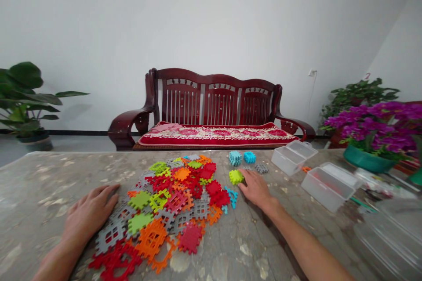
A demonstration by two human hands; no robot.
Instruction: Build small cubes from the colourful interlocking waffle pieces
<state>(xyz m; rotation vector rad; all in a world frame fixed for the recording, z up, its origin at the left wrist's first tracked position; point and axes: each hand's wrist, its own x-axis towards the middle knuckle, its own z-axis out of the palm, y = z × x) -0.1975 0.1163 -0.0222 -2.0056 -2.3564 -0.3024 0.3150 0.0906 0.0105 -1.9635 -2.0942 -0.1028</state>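
A spread pile of interlocking plastic building tiles in red, orange, lime green and grey lies on the table (pixel 36 210). My left hand (pixel 89 208) rests flat at the pile's left side, fingers stretched out, near a grey window tile (pixel 111 234). To the right of the pile, my right hand (pixel 255 186) has its thumb and fingers on a lime green tile (pixel 236 177). Behind it stand a light blue tile stack (pixel 235 158) and a brighter blue stack (pixel 249 157). Grey tiles (pixel 262 168) lie just beyond the right hand, partly hidden by it.
Two open clear plastic boxes, one farther back (pixel 287 160) and one nearer (pixel 326 189), stand on the right. Beyond them is a teal bowl (pixel 367 160) of purple flowers (pixel 379 125). A clear container (pixel 392 237) sits at right front. A wooden bench (pixel 217 81) stands behind the table.
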